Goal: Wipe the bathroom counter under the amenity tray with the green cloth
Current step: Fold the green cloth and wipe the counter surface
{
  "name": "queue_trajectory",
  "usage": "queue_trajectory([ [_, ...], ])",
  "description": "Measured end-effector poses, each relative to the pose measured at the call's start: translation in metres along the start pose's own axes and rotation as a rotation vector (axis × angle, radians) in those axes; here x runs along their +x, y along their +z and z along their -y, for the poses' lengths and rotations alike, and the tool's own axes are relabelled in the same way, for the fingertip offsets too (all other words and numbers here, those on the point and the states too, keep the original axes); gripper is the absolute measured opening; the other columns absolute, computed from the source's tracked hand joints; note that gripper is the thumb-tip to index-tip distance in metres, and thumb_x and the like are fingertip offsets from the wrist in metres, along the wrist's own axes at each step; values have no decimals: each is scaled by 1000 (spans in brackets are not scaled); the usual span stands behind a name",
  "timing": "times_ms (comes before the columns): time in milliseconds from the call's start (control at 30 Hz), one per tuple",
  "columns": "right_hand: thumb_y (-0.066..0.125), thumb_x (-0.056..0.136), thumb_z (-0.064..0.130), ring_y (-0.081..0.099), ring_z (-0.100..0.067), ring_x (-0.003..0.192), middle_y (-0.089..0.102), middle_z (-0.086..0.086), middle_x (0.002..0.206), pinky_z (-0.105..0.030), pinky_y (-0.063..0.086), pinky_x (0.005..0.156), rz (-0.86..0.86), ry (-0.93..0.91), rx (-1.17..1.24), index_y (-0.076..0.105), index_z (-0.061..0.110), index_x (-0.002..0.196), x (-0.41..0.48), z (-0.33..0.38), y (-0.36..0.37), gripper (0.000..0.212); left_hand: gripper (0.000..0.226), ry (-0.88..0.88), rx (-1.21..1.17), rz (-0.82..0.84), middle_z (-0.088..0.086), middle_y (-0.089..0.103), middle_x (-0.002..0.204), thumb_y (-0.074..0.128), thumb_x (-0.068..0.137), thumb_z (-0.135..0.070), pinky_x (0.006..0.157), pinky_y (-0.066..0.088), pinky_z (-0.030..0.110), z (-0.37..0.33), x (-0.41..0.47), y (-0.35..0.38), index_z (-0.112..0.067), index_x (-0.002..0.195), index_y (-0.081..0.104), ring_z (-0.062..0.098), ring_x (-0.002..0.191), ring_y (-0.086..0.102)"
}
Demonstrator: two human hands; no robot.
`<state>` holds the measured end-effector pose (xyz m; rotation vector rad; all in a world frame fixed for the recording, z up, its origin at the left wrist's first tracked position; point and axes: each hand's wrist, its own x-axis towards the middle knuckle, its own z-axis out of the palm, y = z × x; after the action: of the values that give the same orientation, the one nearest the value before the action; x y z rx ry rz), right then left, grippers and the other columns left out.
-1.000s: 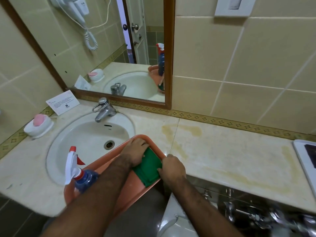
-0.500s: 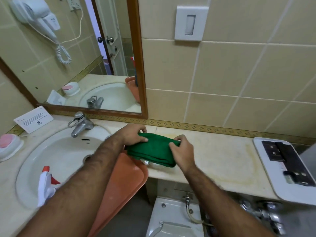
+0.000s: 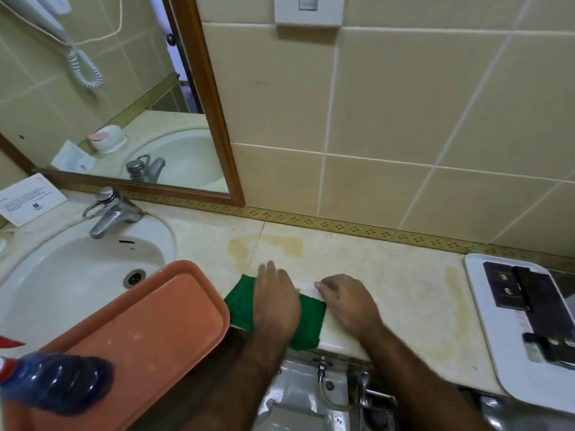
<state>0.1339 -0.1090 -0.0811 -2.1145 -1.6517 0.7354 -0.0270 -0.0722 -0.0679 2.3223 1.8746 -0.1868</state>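
The folded green cloth (image 3: 306, 321) lies flat on the beige counter (image 3: 389, 284), close to its front edge. My left hand (image 3: 275, 298) presses down on the cloth with fingers spread. To its right, my right hand (image 3: 348, 301) rests palm down on the counter, its thumb side touching the cloth's right edge. The white amenity tray (image 3: 504, 346) with dark sachets sits at the counter's far right, apart from both hands.
An orange tray (image 3: 149, 328) overhangs the sink (image 3: 62, 275) at the left, with a blue spray bottle (image 3: 56, 384) on it. A tap (image 3: 112, 213), a printed card (image 3: 28, 197) and the mirror are behind. Yellow stains mark the counter near the wall.
The cloth went from the orange tray, was held up between both hands, and now lies on the counter. My left hand flattened onto it; my right hand let go.
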Motion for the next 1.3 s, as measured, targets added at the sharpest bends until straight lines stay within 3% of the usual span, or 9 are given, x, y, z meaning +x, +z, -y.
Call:
queue_trajectory([
  [67,37,105,56,35,-22,150,43,-4,162,-40,30,122,-31,-36,-169,46,20,153,19,-33,-11,61,91,-79,-183,48,22,6,171,27,99,-65,128,3,47,-21,-21,30,-1,162,15,37,159,5],
  [133,27,104,62,6,-20,160,11,-2,173,-43,12,129,16,-86,-359,18,23,164,37,-71,-23,72,100,-166,-262,41,20,-6,171,20,95,-73,127,-2,46,-29,-27,52,-2,163,1,35,160,-4],
  [200,17,101,68,-5,-17,160,-3,2,174,-44,4,130,46,-152,-480,6,27,165,45,-101,-27,78,101,-226,-284,-35,19,-8,171,18,94,-74,127,-3,46,-24,-16,60,-2,163,-1,34,160,-5],
  [467,16,103,68,-3,-10,160,2,9,174,-46,8,130,-67,-238,-471,9,32,165,50,-127,-19,71,94,-436,-247,-84,27,6,170,23,100,-65,129,6,51,23,132,29,6,161,9,40,159,6],
  [600,13,106,60,-2,-9,160,3,10,174,-47,11,129,-56,-239,-448,10,32,165,51,-125,-20,65,96,-133,-165,-69,23,2,170,18,98,-70,129,4,51,-25,149,31,1,162,5,37,159,2],
  [800,12,108,54,-2,-7,159,3,12,173,-48,12,129,-54,-221,-419,10,34,164,51,-123,-22,60,98,390,-126,7,6,-7,172,13,94,-81,129,6,54,-28,45,68,-13,164,4,24,160,-4],
  [1000,16,109,52,2,-9,159,7,10,173,-47,14,128,-66,-222,-435,17,32,164,50,-122,-22,59,97,-106,-143,-63,9,1,174,14,94,-78,127,1,57,43,86,47,-11,164,9,27,161,1],
  [1100,15,109,51,1,-8,159,7,10,173,-46,12,129,-70,-226,-441,16,32,164,50,-123,-21,58,96,-152,-177,-65,13,5,173,18,96,-73,127,5,60,20,130,35,-6,164,10,29,160,4],
  [1300,16,110,48,1,-6,159,8,11,173,-45,10,129,-67,-233,-410,13,34,164,50,-124,-21,56,96,370,-112,-28,8,4,172,15,95,-78,127,3,59,-44,90,53,-11,163,10,26,160,4],
])
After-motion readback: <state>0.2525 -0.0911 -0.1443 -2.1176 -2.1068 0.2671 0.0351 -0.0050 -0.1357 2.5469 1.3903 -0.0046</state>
